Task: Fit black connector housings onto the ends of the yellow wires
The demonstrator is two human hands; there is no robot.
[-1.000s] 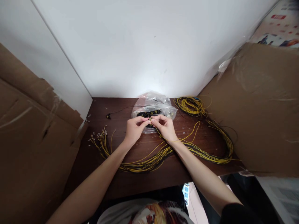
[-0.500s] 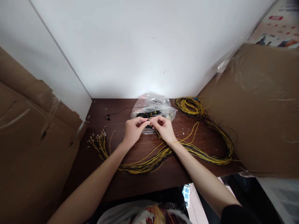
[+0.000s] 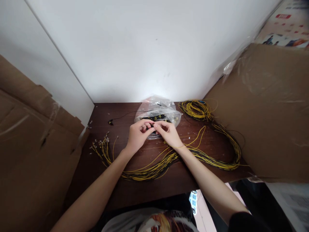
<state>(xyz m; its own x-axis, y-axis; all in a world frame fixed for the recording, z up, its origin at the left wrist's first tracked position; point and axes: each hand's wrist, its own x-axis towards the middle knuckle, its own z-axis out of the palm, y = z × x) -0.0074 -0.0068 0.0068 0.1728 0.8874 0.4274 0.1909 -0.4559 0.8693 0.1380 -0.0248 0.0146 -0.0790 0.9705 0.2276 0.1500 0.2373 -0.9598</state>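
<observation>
My left hand (image 3: 139, 133) and my right hand (image 3: 167, 132) meet fingertip to fingertip over a clear plastic bag (image 3: 156, 103). Both are closed in a pinch, thumb against forefinger; whatever small thing sits between them is hidden. Small black and yellow parts (image 3: 158, 118) show in the bag just beyond my fingers. Beneath my forearms a long bundle of yellow and black wires (image 3: 149, 172) curves across the brown table (image 3: 135, 193). Small whitish ends (image 3: 106, 139) tip the bundle at the left. A loose yellow wire (image 3: 201, 137) loops up beside my right wrist.
A coil of yellow wire (image 3: 196, 110) lies at the back right. One small black piece (image 3: 110, 122) on a thin dark wire rests at the back left. Cardboard (image 3: 265, 112) stands on the right, more cardboard (image 3: 36, 145) on the left, and a white wall (image 3: 149, 48) behind.
My left fingers have curled in and the fingertips have shifted slightly. A small yellowish piece seen between them before is now hidden. The wires and bag lie as before.
</observation>
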